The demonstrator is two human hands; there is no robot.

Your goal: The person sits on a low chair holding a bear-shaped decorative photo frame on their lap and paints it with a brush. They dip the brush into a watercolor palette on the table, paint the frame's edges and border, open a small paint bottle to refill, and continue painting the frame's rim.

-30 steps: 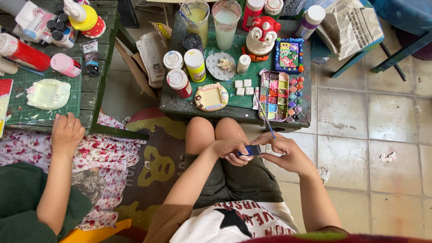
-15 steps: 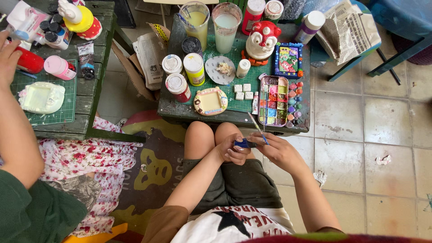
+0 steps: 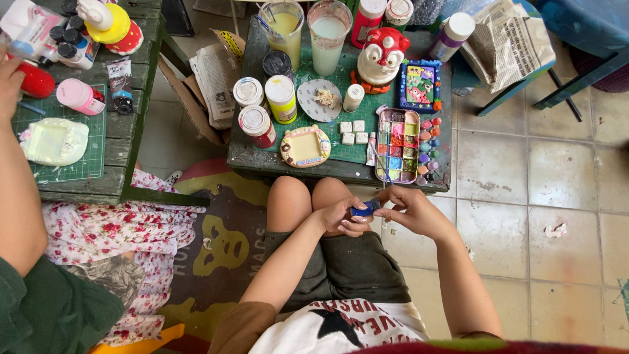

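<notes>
Left hand [image 3: 339,217] pinches a small blue paint tube [image 3: 362,210] over the lap, just below the paint palette [image 3: 400,145]. Right hand [image 3: 414,211] closes on its tip — seemingly the cap. Advisable: steady the body, turn gently, nozzle away from clothing.

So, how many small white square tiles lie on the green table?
4: small white square tiles in a cluster right of the picture-frame piece, two above, two below. Others may be hidden among the jars.
</notes>
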